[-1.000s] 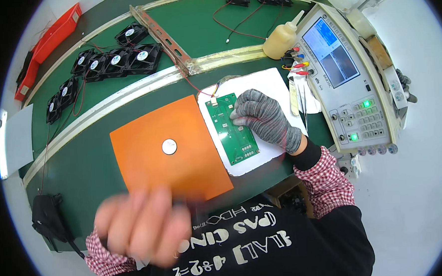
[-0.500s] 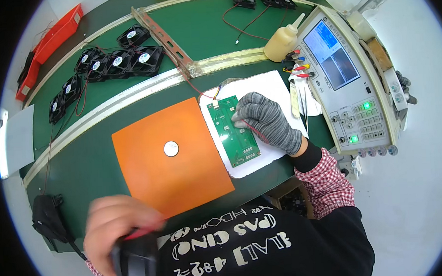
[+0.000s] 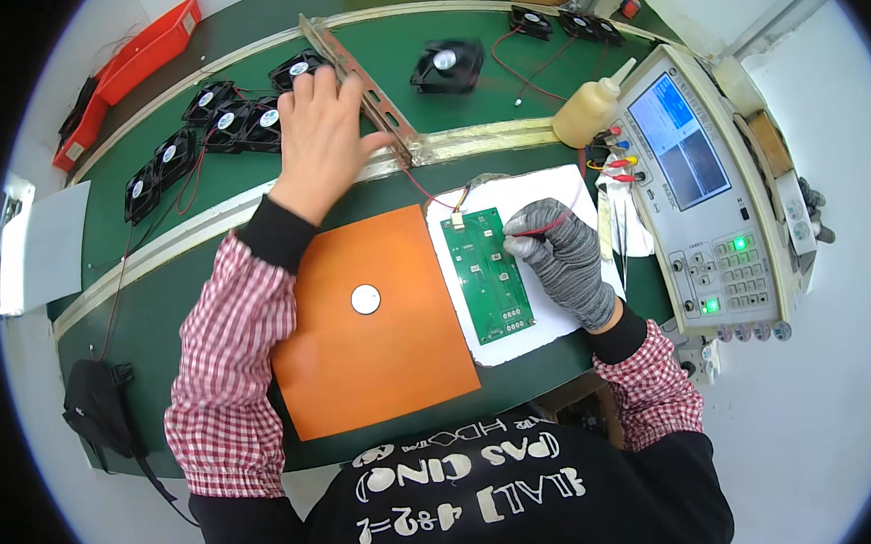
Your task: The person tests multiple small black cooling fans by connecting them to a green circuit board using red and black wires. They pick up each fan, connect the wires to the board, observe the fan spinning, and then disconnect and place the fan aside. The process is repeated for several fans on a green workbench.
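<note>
So the left hand (image 3: pixel 322 140) is way out front, bare, back of it facing up, forearm angled up and slightly right from the lower left in a checked sleeve (image 3: pixel 229 371). Fingers are pretty much straight with a bit of a bend, pointing away from the body, thumb stuck out wide to the right. They're over the near edge of a black fan (image 3: pixel 299 67), just left of the slotted metal bar (image 3: pixel 372 103). Can't tell if they're actually touching it, and I don't see anything in the grip.

The right hand (image 3: pixel 563 265) is in a grey knit glove, forearm coming up from the lower right, wrist pretty straight. Its fingers are curled and pinched together on a thin red wire (image 3: pixel 556 222), tips right by the right edge of the green circuit board (image 3: pixel 490 279). That board lies flat on the white pad (image 3: pixel 548 320), the connector (image 3: pixel 458 220) at its far end, with the orange sheet (image 3: pixel 372 374) to its left on the table (image 3: pixel 162 316). Another black fan (image 3: pixel 447 64), kinda blurry, is right of the bar.
</note>
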A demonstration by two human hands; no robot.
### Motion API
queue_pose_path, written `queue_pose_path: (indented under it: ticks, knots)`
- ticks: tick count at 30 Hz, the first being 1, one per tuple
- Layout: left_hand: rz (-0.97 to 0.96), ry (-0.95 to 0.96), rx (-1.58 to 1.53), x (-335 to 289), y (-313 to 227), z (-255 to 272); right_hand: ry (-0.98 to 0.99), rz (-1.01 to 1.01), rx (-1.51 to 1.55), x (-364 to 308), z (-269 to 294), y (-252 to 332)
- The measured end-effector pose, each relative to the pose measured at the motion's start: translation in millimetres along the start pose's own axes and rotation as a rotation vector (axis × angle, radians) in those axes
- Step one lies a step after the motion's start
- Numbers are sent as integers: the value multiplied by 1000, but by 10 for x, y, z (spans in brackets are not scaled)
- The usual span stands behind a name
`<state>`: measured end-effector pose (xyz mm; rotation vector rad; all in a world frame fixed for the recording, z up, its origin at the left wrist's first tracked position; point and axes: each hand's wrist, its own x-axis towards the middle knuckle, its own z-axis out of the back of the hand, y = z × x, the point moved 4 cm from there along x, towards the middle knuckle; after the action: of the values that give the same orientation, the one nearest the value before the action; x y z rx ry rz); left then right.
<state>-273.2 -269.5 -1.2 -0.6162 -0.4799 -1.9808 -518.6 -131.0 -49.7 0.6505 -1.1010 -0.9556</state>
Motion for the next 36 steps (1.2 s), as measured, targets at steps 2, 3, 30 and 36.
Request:
queue_pose_path:
  ticks: [2,3,30,36]
  knots:
    - [34,108,-10,-144,274,-284,34,54,-24,16,-6,54]
    - [5,107,-95,-200,287,-316,47,77,-45,13,17,68]
    - [-91,380,-626,-1318,-525,1137,155,-72,-175,23,-73,46]
    - [-92,437,-499,-1304,-576,879,147,-70,-151,36,-76,8]
